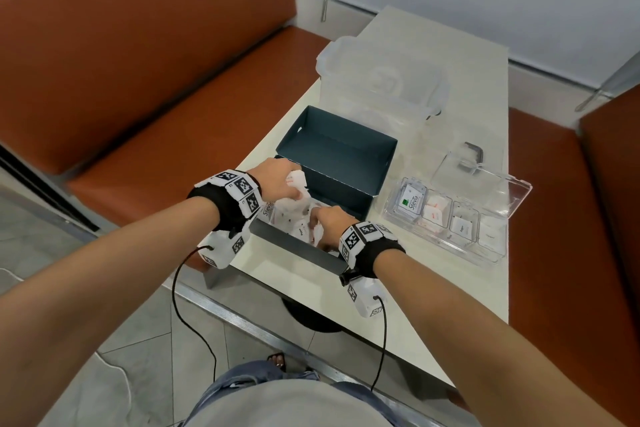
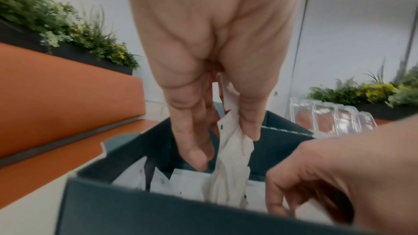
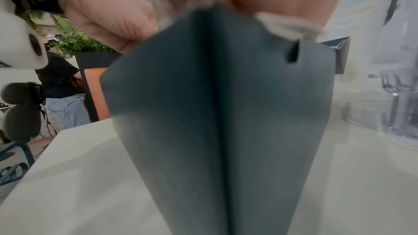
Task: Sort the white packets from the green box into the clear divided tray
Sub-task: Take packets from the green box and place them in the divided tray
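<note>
The green box (image 1: pixel 298 246) stands open on the white table, its lid (image 1: pixel 339 156) tipped back, with several white packets (image 1: pixel 294 218) inside. My left hand (image 1: pixel 292 189) is over the box's left end and pinches a bunch of white packets (image 2: pixel 233 149) between thumb and fingers. At the box's right end my right hand (image 1: pixel 317 222) reaches in with curled fingers (image 2: pixel 278 199) and grips white packets (image 3: pixel 289 26). To the right of the box lies the clear divided tray (image 1: pixel 440 241) with its lid open; packets lie in its compartments.
A large clear lidded container (image 1: pixel 377 80) stands behind the box. Orange benches (image 1: pixel 173 97) flank the table on both sides. A small dark object (image 1: pixel 472 151) lies behind the tray. The table's near edge (image 1: pixel 277 333) is close to my body.
</note>
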`<state>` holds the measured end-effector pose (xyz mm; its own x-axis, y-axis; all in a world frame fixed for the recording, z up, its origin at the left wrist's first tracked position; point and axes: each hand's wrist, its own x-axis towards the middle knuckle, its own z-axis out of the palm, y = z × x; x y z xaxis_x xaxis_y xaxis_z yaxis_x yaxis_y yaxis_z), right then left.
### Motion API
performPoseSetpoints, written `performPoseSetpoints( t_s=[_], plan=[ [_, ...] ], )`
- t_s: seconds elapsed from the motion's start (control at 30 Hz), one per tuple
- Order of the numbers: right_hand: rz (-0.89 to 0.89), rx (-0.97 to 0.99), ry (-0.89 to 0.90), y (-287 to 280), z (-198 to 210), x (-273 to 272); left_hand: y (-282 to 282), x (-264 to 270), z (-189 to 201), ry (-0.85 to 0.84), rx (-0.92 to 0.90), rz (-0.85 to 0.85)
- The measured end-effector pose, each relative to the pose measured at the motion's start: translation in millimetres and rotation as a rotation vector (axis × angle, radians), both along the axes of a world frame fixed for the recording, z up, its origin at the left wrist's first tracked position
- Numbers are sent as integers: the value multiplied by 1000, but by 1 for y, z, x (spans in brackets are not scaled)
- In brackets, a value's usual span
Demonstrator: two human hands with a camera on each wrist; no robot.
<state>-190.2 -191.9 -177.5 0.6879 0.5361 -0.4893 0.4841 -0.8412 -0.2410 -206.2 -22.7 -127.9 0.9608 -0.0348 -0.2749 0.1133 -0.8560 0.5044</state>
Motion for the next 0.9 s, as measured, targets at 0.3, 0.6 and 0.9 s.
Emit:
performPoseSetpoints(
  t_s=[0.3, 0.6, 0.9],
  plan=[
    [-36, 35, 8, 2, 5, -4, 7, 4, 17, 59, -750, 458],
    [-119, 368, -52, -20, 45, 10, 5, -6, 20, -82, -1306, 793],
    [-570, 1071, 247, -58, 106, 0, -47, -11, 24, 70, -1531, 666]
  ],
)
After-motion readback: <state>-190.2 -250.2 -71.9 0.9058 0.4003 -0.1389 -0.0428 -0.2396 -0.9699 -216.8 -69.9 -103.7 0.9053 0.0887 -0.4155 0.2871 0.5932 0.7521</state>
